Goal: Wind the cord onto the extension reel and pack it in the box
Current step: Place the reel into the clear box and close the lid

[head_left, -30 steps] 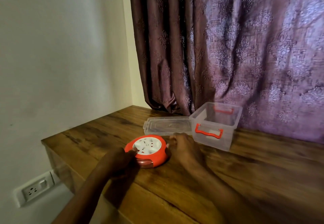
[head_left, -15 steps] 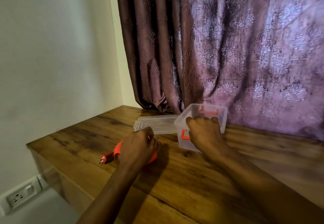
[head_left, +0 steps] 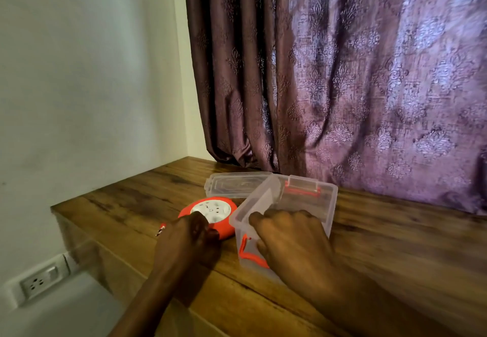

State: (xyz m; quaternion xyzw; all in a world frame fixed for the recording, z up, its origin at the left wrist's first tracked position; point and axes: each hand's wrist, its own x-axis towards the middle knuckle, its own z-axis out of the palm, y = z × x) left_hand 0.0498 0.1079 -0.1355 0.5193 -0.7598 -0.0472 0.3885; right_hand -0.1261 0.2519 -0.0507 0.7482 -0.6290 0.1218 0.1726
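The round orange extension reel (head_left: 221, 222) with a white socket face lies on the wooden table (head_left: 395, 252). My left hand (head_left: 188, 244) grips its near edge, and the plug (head_left: 160, 230) sticks out to the left of that hand. The clear plastic box (head_left: 305, 202) with orange handles stands just right of the reel, open on top and touching it. My right hand (head_left: 287, 239) holds the box by its near rim, fingers curled over the wall. No loose cord shows.
The box's clear lid (head_left: 234, 186) lies flat behind the reel. A purple patterned curtain (head_left: 342, 86) hangs along the table's back. The table's left edge drops off beside a white wall with a socket (head_left: 39, 282) low down.
My right hand has pulled the box toward me and against the reel. My left hand has slid back, uncovering the reel's white face. The view has shifted slightly.
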